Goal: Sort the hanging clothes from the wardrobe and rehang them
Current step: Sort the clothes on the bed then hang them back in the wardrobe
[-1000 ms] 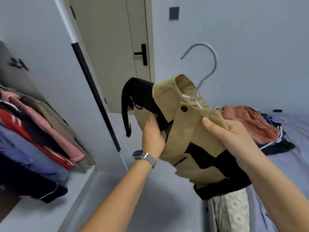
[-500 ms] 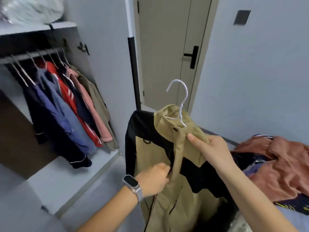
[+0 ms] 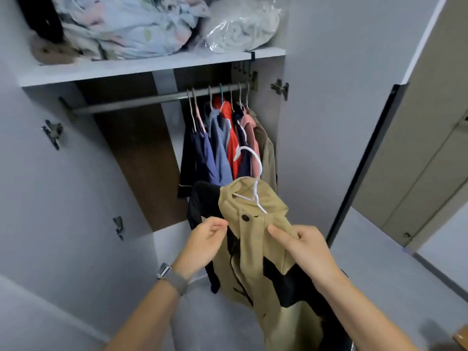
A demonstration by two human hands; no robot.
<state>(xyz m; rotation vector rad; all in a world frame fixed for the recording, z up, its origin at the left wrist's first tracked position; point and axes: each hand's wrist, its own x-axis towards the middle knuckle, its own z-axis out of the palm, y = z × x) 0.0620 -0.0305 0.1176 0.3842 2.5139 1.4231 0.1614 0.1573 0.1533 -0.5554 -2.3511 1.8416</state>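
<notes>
Right hand (image 3: 307, 252) grips khaki jacket (image 3: 255, 239) by its collar, held below the rail (image 3: 141, 101); left hand (image 3: 205, 239) pinches its edge. Risk: loose white hanger (image 3: 249, 178) could slip out during lift.

Both forearms reach up from the bottom of the frame toward its centre. The left hand (image 3: 205, 240), a grey-banded watch (image 3: 172, 277) on its wrist, has thumb and fingertips drawn together in a pinch just left of centre (what it nips is hard to make out). The right hand (image 3: 307, 250), right of centre, curls its fingers around tan cloth, the index finger stretched out toward the left.
</notes>
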